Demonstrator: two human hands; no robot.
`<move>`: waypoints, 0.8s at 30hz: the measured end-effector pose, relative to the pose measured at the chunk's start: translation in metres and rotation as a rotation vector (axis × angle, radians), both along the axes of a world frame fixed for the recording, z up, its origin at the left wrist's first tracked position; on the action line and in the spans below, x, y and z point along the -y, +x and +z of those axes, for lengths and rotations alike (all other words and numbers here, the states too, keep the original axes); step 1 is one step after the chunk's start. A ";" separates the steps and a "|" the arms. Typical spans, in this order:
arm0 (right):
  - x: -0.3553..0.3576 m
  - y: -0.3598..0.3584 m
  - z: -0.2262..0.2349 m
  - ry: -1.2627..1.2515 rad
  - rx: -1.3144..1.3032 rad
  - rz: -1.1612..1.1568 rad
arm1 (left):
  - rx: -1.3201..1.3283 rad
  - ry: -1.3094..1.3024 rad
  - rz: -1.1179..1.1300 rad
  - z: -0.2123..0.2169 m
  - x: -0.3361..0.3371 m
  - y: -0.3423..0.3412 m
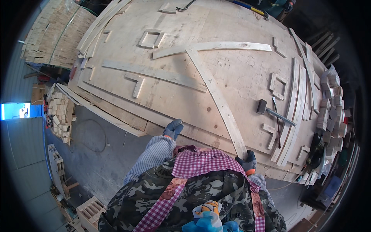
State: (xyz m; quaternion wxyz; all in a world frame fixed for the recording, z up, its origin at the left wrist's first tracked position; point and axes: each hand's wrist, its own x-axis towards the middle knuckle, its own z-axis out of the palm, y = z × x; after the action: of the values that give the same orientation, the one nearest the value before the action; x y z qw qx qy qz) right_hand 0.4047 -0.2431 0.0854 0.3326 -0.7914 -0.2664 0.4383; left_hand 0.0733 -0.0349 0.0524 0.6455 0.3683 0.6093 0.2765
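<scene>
The gloved right hand [249, 161] is gripping the near end of a long wooden slat [216, 96], which is slanting across the plywood surface [185, 112], its far end meeting a crosswise slat [239, 46]. The gloved left hand [173, 128] is curling near the surface's front edge; whether it is holding anything, I cannot tell.

From my remote station I see the gloved right hand [249, 159] gripping the near end of a long plank [216, 92]; its far end meets a crosswise plank [235, 46] on the plywood surface [185, 106]. The gloved left hand [174, 128] is curled by the near edge, contact unclear. I log a dark-headed mallet [280, 116] at right.
</scene>
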 end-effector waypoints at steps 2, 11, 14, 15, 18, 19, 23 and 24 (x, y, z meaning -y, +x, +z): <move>-0.018 0.002 0.001 0.078 0.015 0.037 | -0.026 0.028 -0.049 -0.001 -0.006 0.004; -0.111 -0.007 0.021 0.002 -0.112 0.127 | -0.017 -0.061 -0.137 -0.010 -0.047 0.014; -0.111 -0.011 0.034 -0.063 -0.108 0.104 | -0.385 0.410 -0.373 -0.005 -0.085 0.012; -0.109 -0.012 0.036 -0.071 -0.045 0.103 | -0.531 0.545 -0.440 -0.002 -0.106 0.009; -0.097 -0.012 0.042 -0.068 -0.089 -0.019 | -0.786 0.799 -0.557 0.008 -0.177 0.009; -0.094 -0.011 0.042 -0.079 -0.148 -0.099 | -0.851 0.809 -0.606 0.009 -0.202 0.011; -0.083 -0.007 0.044 -0.082 -0.130 -0.291 | -1.225 0.629 -0.781 0.006 -0.291 0.037; -0.081 -0.006 0.045 -0.080 -0.065 -0.286 | -1.259 0.554 -0.768 0.004 -0.308 0.046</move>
State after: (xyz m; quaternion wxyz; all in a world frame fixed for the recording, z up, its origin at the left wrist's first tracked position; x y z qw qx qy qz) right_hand 0.3986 -0.1625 0.1309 0.3686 -0.8191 -0.1222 0.4221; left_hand 0.1193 0.2735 0.0562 0.1140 0.7877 0.5994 -0.0848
